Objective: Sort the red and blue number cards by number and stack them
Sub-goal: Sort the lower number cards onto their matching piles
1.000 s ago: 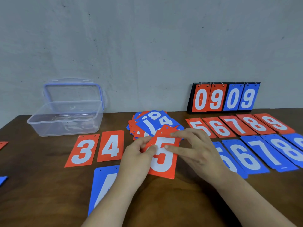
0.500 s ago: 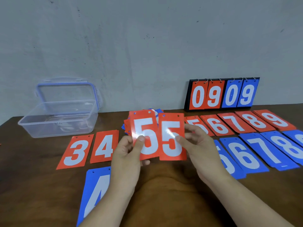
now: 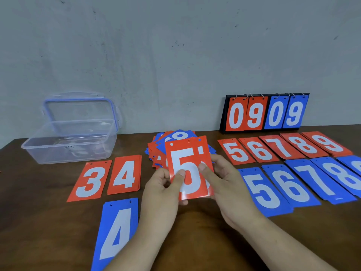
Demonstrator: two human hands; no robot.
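Note:
Two red 5 cards [image 3: 186, 153] are held upright above the table, one almost fully behind the other. My left hand [image 3: 164, 184] pinches their left edge with the thumb on the front. My right hand [image 3: 220, 178] pinches their right edge. Behind them lies a mixed pile of red and blue cards [image 3: 175, 136]. Red 3 [image 3: 89, 181] and red 4 [image 3: 125, 177] lie at the left, with a blue 4 [image 3: 117, 231] below. Red stacks 5 to 9 [image 3: 283, 147] and blue stacks 5 to 8 [image 3: 300, 184] lie in rows at the right.
A clear plastic box [image 3: 68, 141] with its lid leaning open stands at the back left. A flip scoreboard [image 3: 263, 114] showing 09 09 stands against the wall at the back right. The brown table [image 3: 195, 231] has bare wood in front of me.
The two red 5 cards, lifted off the table and held side by side half a second ago, have been slid together so one now covers the other.

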